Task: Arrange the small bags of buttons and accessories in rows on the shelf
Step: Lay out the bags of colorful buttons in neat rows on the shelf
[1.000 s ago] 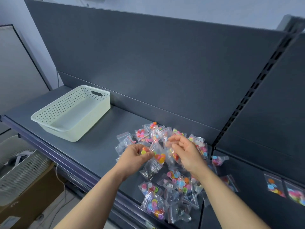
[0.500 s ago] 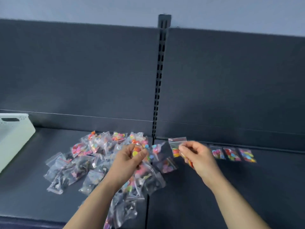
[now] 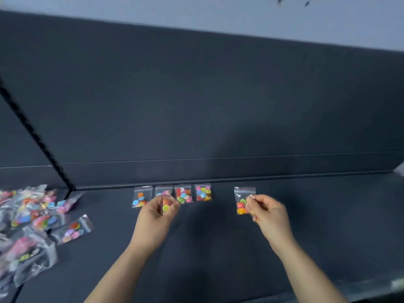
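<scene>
A pile [image 3: 28,217] of button bags sprawls at the left of the shelf [image 3: 218,248], with 1 stray bag [image 3: 73,229] just beside it. A row [image 3: 172,194] of 4 bags lies along the back edge. In front of it the left hand [image 3: 156,212], fingers curled, grips the left bag [image 3: 166,207]. The right hand [image 3: 267,212] pinches the right bag [image 3: 242,201] between thumb and fingertips, apart from the row's right end.

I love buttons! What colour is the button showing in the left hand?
Lime green: the button in the left hand, head view.

Dark shelf [image 3: 218,248]: bag row [image 3: 172,194], loose pile [image 3: 32,224].
</scene>
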The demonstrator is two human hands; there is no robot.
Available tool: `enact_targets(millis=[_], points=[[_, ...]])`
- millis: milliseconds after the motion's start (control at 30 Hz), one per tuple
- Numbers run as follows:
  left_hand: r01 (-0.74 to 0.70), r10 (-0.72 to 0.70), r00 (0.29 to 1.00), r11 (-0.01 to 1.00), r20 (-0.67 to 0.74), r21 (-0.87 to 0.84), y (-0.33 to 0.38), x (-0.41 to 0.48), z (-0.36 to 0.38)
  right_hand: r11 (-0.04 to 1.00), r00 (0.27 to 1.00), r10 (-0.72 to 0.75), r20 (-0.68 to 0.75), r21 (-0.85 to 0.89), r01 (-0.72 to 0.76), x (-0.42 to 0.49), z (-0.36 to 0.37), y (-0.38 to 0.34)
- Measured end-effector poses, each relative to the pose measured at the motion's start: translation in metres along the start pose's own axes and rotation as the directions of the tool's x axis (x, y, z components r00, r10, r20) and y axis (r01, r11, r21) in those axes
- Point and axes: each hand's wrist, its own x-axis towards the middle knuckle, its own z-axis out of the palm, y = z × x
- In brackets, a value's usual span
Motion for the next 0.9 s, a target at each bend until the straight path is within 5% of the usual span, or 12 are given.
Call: enact_targets(millis=[233, 367, 567, 767, 900], points=[[-0.046, 0.066, 0.997, 0.931, -0.043, 0.363, 0.000, 0.008, 0.058, 0.997, 0.991, 0.069, 0.113, -0.049, -0.064, 0.050, -0.012, 0.026], [-0.206, 0.192, 0.977, 0.767, 0.090, 0.607, -0.007, 0.018, 0.070, 0.989, 0.985, 0.069, 0.157, -0.139, -0.047, 0.071, 0.009, 0.029], [-0.337, 0.208, 0.941, 0.610, 0.265, 0.717, -0.019, 0.038, 0.076, 0.958, 0.980, 0.069, 0.185, -0.287, -0.013, 0.092, 0.033, 0.035], [-0.370, 0.187, 0.929, 0.520, 0.320, 0.770, -0.021, 0.041, 0.075, 0.763, 0.931, -0.187, 0.314, -0.550, 0.339, 0.086, 0.021, 0.038], [-0.406, 0.229, 0.914, 0.533, 0.335, 0.743, -0.025, 0.044, 0.074, 0.639, 0.860, -0.174, 0.480, -0.609, 0.469, 0.082, 0.020, 0.039]])
